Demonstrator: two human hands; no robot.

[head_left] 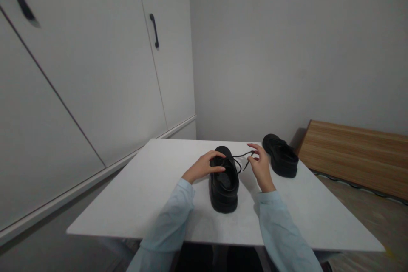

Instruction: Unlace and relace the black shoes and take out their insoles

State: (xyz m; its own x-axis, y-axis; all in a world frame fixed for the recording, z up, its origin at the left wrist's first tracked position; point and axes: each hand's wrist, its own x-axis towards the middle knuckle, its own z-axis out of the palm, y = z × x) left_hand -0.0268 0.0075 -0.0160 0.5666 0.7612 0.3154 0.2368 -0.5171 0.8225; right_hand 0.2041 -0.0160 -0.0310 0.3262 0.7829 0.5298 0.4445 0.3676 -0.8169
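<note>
Nearest to me, two pale blue sleeves (165,221) run out from the bottom edge over the white table (127,195). Between them stands a black shoe (224,187), heel toward me, toe pointing away, at the middle of the tabletop. My left hand (204,166) rests on the shoe's left side at the lacing, fingers curled down onto the upper; I cannot tell whether they pinch a lace there. My right hand (259,166) is held just right of the shoe, thumb and forefinger pinching a black lace (242,155) that runs taut from the eyelets out to the fingertips. A second lace end hangs loose below it. Farther right, near the table's far edge, a second black shoe (280,155) stands apart from the first. Beyond lie a wooden board (353,153) against the wall and white cupboard doors (95,72) at left.
</note>
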